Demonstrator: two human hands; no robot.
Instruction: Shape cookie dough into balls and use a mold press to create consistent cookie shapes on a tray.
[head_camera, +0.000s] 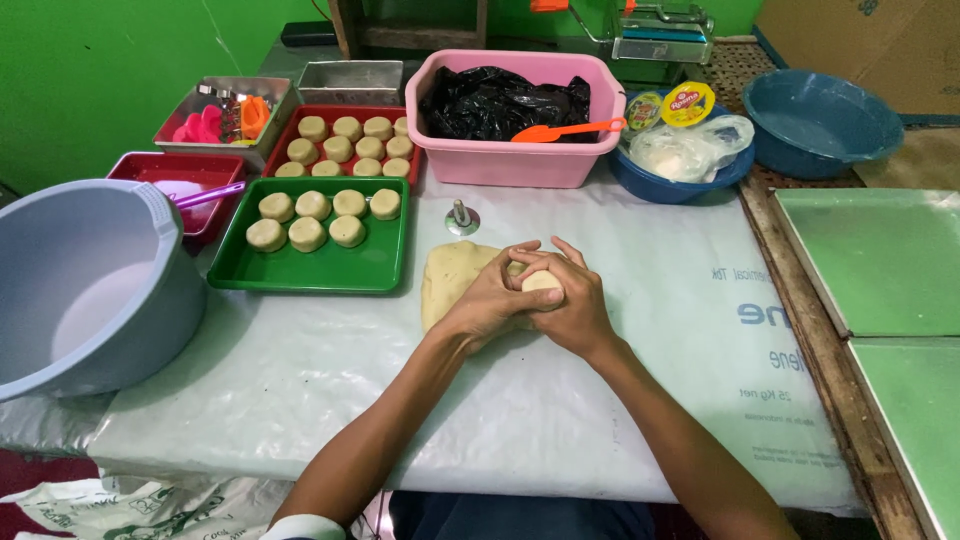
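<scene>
Cupping together, the left hand (490, 297) and right hand (567, 305) were closed around a small dough ball (541, 281), pale and rounded, held just above the flattened dough slab (452, 280) on the white table cover (640, 330). Left of the slab sat a green tray (375, 265) of shaped dough pieces, with a red tray (283, 140) behind it. Behind the slab stood a pink tub (515, 160); far left, a grey basin (90, 280).

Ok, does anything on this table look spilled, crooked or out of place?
Nothing stands out. The pale dough rounds sit in neat rows on the green rectangular tray, and both hands, left hand and right hand, cup a dough ball.
</scene>
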